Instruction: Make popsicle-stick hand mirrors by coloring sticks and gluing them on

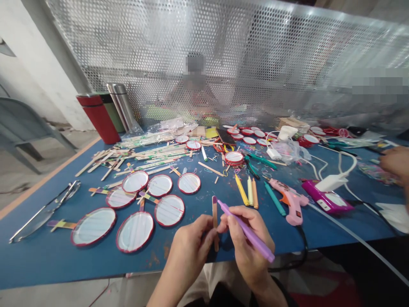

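Observation:
Pinched in my left hand is a wooden craft stick, held upright near the table's front edge. Its top end is coloured purple. My right hand is closed around a purple marker, whose tip touches or nearly touches the coloured end of the stick. Left of my hands lie several round, red-rimmed white discs with stick handles, such as this hand drum. Beyond my right hand are a yellow marker, a paler yellow one, an orange marker and a teal marker.
A pink glue gun and a magenta power strip with cables lie to the right. Eyeglasses rest at far left. Loose sticks and bottles stand behind. Another person's hand is at the right edge.

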`<state>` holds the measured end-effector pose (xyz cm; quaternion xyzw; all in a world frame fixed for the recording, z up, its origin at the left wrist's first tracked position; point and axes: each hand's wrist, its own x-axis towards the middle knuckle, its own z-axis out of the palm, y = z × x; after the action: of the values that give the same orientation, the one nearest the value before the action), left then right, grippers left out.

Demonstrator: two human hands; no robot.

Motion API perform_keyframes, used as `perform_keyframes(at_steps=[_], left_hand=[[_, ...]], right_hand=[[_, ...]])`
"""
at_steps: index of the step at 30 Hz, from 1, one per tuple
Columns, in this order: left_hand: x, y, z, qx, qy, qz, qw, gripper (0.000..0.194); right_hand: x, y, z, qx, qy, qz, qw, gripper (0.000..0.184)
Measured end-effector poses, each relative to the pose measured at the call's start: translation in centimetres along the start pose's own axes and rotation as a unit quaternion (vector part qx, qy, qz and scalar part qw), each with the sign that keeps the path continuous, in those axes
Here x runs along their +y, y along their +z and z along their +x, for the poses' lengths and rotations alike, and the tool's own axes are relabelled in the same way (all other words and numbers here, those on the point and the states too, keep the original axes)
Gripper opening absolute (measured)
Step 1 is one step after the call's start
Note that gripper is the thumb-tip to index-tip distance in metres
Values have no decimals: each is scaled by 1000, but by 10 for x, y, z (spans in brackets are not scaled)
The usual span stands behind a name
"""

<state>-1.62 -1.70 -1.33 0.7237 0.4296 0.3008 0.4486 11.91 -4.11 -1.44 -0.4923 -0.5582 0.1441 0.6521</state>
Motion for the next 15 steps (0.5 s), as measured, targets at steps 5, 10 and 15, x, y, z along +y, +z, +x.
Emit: perform_keyframes(at_steps=[5, 10, 15], left_hand=[[0, 0, 0, -1, 1, 3, 1000, 18], [2, 0, 0, -1, -6, 0, 1000, 17], [3, -1, 0, -2, -8, 2, 1000, 17]], right_hand=[[-1, 1, 0, 6, 13, 11, 1000, 9], [-2, 1, 1, 12, 8, 7, 1000, 9], [-2, 0, -1, 9, 17, 21, 1000, 6]])
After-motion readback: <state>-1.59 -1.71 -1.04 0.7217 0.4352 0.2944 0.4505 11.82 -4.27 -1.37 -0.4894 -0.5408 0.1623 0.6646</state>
